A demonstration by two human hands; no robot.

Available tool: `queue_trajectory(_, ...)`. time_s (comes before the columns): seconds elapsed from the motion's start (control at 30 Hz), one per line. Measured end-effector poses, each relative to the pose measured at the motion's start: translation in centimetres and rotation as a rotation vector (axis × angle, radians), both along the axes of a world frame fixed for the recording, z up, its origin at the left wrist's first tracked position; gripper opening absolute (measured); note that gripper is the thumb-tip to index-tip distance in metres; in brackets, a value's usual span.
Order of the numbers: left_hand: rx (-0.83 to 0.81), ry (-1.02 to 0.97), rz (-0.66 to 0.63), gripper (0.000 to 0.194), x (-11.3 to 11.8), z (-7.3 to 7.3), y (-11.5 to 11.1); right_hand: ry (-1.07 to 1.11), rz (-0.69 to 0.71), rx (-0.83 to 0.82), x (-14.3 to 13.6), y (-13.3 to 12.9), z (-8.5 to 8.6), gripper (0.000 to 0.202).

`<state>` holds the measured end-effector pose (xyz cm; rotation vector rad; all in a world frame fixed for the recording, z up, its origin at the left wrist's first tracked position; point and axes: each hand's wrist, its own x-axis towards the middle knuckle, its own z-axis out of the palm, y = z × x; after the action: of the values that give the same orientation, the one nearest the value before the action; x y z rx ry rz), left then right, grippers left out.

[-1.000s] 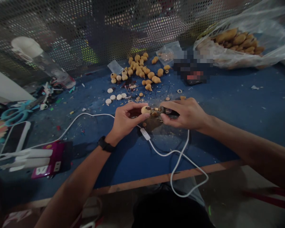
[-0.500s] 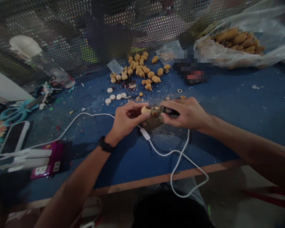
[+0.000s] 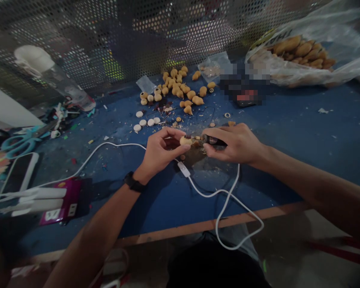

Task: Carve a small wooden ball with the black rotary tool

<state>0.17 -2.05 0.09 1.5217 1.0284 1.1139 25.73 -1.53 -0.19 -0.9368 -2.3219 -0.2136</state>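
Observation:
Between the thumb and fingers of my left hand [image 3: 162, 150] is a small pale gourd [image 3: 185, 141], its dark side turned up and to the right. My right hand [image 3: 237, 142] is wrapped round a dark rotary tool [image 3: 213, 140], whose thin brass-coloured tip points left and meets the gourd's edge. Whether the tip is inside the gourd I cannot tell. A white cord with an inline switch [image 3: 184, 169] runs below both hands. Fine shavings lie on the blue table [image 3: 168, 208] around the work.
Behind my hands lie a pile of small gourds [image 3: 177, 84] and several white discs [image 3: 151, 122]. A clear bag of larger gourds [image 3: 303, 52] stands back right. At left are scissors [image 3: 21, 142], a phone [image 3: 18, 174], a purple power block [image 3: 69, 200] and a bottle [image 3: 63, 88].
The gourd has turned slightly in my left fingers and shifted a little to the right. My right hand and the rotary tool have hardly moved.

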Motion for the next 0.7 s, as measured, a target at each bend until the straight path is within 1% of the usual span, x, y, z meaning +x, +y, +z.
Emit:
queue_trajectory(0.13, -0.015, -0.003, 0.008, 0.044, 0.13, 0.16, -0.05, -0.012, -0.005, -0.018, 0.00, 0.00, 0.01, 0.029)
queue_trajectory(0.33, -0.008, -0.005, 0.024, 0.042, 0.22, 0.46, -0.22, 0.000, 0.027, 0.042, 0.12, 0.05, -0.04, 0.026)
queue_trajectory(0.47, -0.031, -0.009, 0.007, 0.041, 0.16, 0.55, -0.28, 0.003, 0.011, 0.002, 0.13, 0.04, 0.00, 0.027)
queue_trajectory(0.57, -0.013, -0.002, 0.021, 0.039, 0.19, 0.59, -0.24, -0.011, -0.006, -0.038, 0.11, 0.02, 0.08, 0.028)
queue_trajectory(0.7, -0.004, 0.004, 0.018, 0.039, 0.23, 0.54, -0.17, -0.002, -0.010, -0.025, 0.07, 0.02, 0.13, 0.029)
